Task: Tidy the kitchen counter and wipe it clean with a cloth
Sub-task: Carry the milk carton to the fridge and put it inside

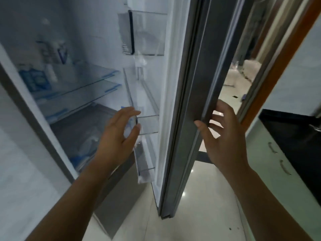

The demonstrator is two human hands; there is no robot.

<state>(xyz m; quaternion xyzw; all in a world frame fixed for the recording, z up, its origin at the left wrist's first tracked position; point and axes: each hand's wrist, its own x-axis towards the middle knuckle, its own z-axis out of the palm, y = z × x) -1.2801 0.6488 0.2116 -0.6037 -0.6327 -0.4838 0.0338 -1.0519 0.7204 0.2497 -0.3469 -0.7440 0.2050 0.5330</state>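
The fridge stands open, with its grey door [189, 94] swung out edge-on in the middle of the view. My right hand [220, 136] holds the door's outer edge, thumb on the near side and fingers spread behind it. My left hand [119, 134] hovers in front of the clear door bin [149, 124], fingers and thumb curved in a loose C with nothing plainly between them. Neither a cloth nor the counter top's wiped area is visible. The frame is blurred by motion.
Glass shelves [78, 84] with blue tape strips and a lower drawer [81, 136] fill the fridge interior. A black counter [291, 136] over pale cabinet doors with metal handles [284, 166] runs along the right. Glossy tiled floor [199, 214] lies below, and a doorway [243, 70] opens behind the door.
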